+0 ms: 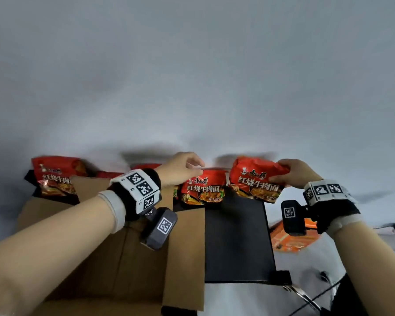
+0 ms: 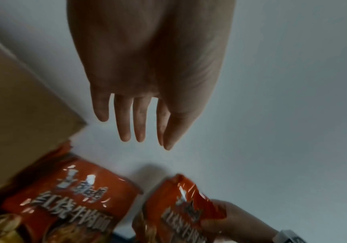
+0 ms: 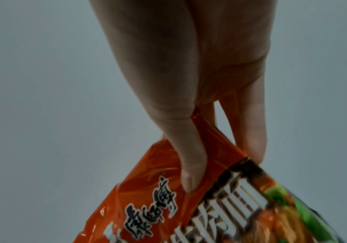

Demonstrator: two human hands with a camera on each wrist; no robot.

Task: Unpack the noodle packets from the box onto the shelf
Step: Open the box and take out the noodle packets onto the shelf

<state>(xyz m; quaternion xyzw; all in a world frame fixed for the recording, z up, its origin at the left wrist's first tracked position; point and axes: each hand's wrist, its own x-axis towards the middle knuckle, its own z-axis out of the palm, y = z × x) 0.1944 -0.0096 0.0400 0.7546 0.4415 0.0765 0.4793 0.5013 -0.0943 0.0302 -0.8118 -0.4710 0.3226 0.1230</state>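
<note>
Red noodle packets stand in a row on the black shelf (image 1: 235,236) against the white wall. My right hand (image 1: 292,174) pinches the rightmost packet (image 1: 255,179) by its upper right corner; in the right wrist view the thumb (image 3: 189,164) lies on the front of this packet (image 3: 189,205), with fingers behind it. My left hand (image 1: 183,167) hovers over the top of the middle packet (image 1: 203,188), its fingers (image 2: 141,125) straight and holding nothing. Another packet (image 1: 55,176) stands at the far left. The open cardboard box (image 1: 100,247) sits below my left arm.
The box flaps (image 1: 183,258) rise in front of the shelf and hide the packets between the left and middle ones. An orange carton (image 1: 292,238) lies lower right, beyond the shelf's edge. Cables (image 1: 306,297) run near the bottom right.
</note>
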